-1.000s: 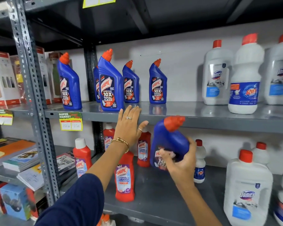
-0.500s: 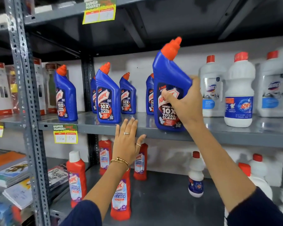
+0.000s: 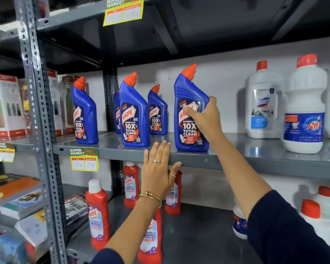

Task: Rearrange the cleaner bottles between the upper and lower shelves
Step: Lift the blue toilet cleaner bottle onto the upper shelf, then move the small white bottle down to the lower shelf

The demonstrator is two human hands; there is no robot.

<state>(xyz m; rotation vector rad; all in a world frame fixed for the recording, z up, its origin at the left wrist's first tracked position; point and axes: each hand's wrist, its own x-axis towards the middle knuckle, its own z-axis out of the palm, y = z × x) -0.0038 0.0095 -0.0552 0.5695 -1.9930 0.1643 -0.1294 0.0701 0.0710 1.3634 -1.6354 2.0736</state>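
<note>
While gripped at its label by the right hand (image 3: 203, 119), blue bottle (image 3: 191, 111) now standing on upper shelf (image 3: 236, 159), no longer lifted. Five blue up there, four red below. Left hand (image 3: 157, 172) spread flat on shelf edge, unmoved.

The single head view looks forward, close, slightly up at the shelving rack (image 3: 44, 130).

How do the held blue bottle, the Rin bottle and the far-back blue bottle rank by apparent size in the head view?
1. Rin bottle
2. Held blue bottle, close behind; its nearness makes this unsure
3. Back blue bottle, smallest, standing farther back
</note>
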